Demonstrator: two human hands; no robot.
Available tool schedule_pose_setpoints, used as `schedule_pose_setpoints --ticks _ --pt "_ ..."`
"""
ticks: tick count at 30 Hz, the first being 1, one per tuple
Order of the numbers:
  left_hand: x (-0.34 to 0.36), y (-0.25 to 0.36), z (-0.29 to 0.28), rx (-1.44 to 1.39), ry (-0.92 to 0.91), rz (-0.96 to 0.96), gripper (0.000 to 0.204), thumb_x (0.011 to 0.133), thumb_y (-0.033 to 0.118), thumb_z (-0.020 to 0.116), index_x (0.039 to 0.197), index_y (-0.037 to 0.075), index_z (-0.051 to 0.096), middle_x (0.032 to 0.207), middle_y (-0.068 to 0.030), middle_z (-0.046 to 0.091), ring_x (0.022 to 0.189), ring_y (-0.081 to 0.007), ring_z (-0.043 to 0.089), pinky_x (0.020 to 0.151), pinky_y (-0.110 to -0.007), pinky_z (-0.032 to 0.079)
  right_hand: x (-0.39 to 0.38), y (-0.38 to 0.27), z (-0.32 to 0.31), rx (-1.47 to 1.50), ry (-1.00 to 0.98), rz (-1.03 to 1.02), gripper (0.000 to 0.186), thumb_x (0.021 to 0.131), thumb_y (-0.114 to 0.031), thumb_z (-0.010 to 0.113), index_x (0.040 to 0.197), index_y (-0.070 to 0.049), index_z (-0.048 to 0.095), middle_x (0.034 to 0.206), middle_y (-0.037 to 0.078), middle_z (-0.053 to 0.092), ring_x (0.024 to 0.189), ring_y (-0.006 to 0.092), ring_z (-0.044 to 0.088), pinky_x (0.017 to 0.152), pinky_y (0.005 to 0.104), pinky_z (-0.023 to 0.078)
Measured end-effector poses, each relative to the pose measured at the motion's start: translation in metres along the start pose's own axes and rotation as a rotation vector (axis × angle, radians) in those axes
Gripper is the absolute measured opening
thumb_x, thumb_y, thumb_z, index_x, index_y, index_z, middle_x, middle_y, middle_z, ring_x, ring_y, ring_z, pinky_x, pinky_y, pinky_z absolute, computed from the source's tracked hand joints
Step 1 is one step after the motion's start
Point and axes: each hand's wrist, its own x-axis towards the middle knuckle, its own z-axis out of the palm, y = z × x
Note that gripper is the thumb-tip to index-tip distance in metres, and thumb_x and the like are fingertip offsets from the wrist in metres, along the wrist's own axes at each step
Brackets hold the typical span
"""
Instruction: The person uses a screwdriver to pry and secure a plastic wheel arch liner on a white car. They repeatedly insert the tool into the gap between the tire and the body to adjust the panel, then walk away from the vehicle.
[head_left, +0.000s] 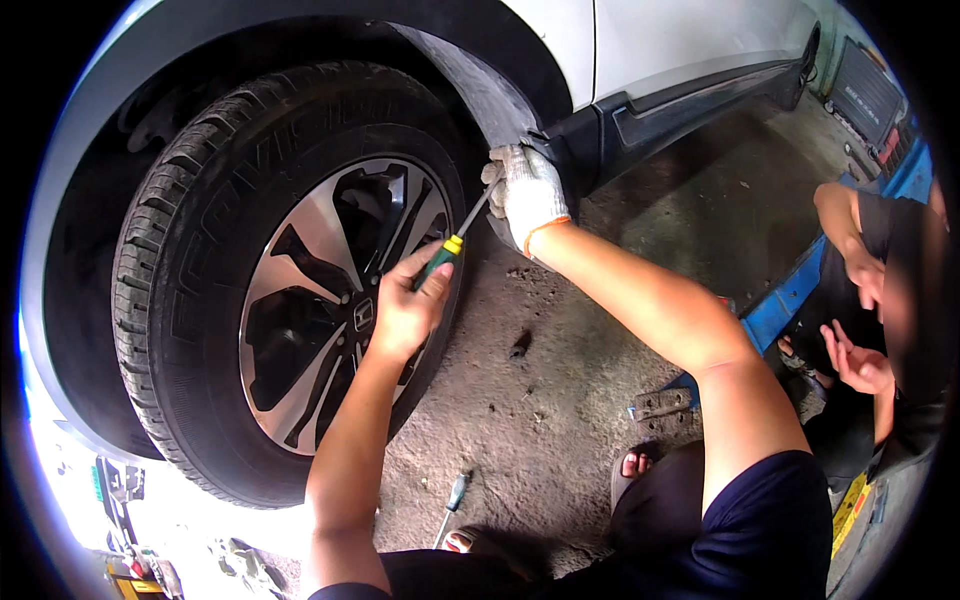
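My bare left hand [410, 305] is closed round a screwdriver [440, 262] with a green and yellow handle. Its metal shaft slants up to the right, the tip ending by the fingers of the other hand. My right hand [528, 198], in a white knit glove with an orange cuff, is closed at the lower end of the grey wheel-arch liner [485, 95]. What its fingertips grip there is partly hidden. Just left of both hands stands a black tire [175, 270] on a silver and black alloy wheel [290, 270], mounted on a white car [690, 45].
Another screwdriver [456, 493] lies on the rough concrete floor [480, 400] near my feet. To the right, a blue metal beam [790, 295] runs past another person [860, 300], who sits close by. A black side sill [680, 115] extends along the car. Tools [125, 510] lie at the lower left.
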Motion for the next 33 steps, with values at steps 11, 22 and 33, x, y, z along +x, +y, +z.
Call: schedule_pose_setpoints --ticks 11,22,33 --pt "0.011 -0.001 -0.021 -1.006 -0.275 -0.503 0.043 0.096 0.030 0.056 0.128 0.003 0.050 0.075 -0.0060 0.055 0.044 -0.0079 0.040 0.037 -0.020 0.030 -0.001 -0.001 0.003 0.045 0.035 -0.040 0.027 0.101 -0.028 0.045 0.103 -0.003 0.057 0.074 0.007 0.060 0.043 0.0093 0.041 0.040 0.0259 0.036" --pt "0.003 0.027 -0.003 1.181 0.217 0.655 0.040 0.080 0.008 0.075 0.117 -0.001 0.064 0.084 -0.0222 0.066 0.070 -0.0268 0.067 0.064 -0.034 0.052 -0.003 -0.007 0.008 0.096 0.072 -0.016 0.019 0.098 -0.022 0.052 0.100 -0.003 0.057 0.079 0.006 0.058 0.046 0.0071 0.039 0.043 0.0254 0.032" --pt "0.020 0.007 -0.022 0.135 0.000 0.107 0.032 0.090 0.023 0.068 0.111 0.000 0.062 0.065 -0.0003 0.053 0.044 -0.0118 0.046 0.039 -0.025 0.035 -0.007 -0.005 0.010 0.097 0.056 -0.002 0.015 0.099 -0.020 0.051 0.099 -0.006 0.056 0.078 0.003 0.059 0.049 0.0059 0.039 0.045 0.0237 0.033"
